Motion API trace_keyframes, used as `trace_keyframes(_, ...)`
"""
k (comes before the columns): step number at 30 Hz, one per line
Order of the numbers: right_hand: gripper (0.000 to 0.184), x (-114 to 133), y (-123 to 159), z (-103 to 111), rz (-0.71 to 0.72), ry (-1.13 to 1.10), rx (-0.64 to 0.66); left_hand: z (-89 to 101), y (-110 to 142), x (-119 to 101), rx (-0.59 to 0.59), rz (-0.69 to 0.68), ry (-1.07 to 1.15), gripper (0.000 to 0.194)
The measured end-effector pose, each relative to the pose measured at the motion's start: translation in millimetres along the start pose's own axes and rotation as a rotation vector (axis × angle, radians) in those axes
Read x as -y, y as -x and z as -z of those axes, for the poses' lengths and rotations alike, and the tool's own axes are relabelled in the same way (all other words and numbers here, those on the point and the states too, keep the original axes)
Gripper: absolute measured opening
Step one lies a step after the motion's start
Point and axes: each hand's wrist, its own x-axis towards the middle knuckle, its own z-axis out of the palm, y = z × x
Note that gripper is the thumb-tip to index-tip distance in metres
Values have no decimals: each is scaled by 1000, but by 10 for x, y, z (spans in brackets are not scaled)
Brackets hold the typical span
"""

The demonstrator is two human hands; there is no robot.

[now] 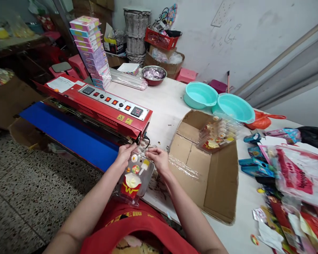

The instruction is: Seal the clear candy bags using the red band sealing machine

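Left hand (124,155) and right hand (158,158) each pinch the upper edge of a clear plastic pouch of toy food (147,178), which hangs between and below them. Long red metal machine (112,113) just beyond the left hand. My worry: uneven pull could pucker the edge; the thin black cord (148,141) ahead might snag it.

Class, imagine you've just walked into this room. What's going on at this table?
A person is holding up a clear pack by its top edge, the left hand and right hand each pinching one side. Small food-shaped pieces show inside. The hands are close to the near end of a red machine, whose display is lit. To the right, similar packs lie in an open cardboard box.
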Motion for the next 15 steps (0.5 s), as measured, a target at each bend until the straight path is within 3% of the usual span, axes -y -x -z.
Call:
trace_keyframes(6, 50, -202, -326, -173, -108, -123, -72, 399, -30, -143, 58, 118, -70, 49)
trace_keyframes(12, 51, -350, -441, -496, -45, -164, -108, 552, -176, -180, -113, 6, -19, 35)
trace_keyframes(15, 45, -273, -297, -417, 99, -93, -118, 623, -212, -352, -225, -77, -27, 32)
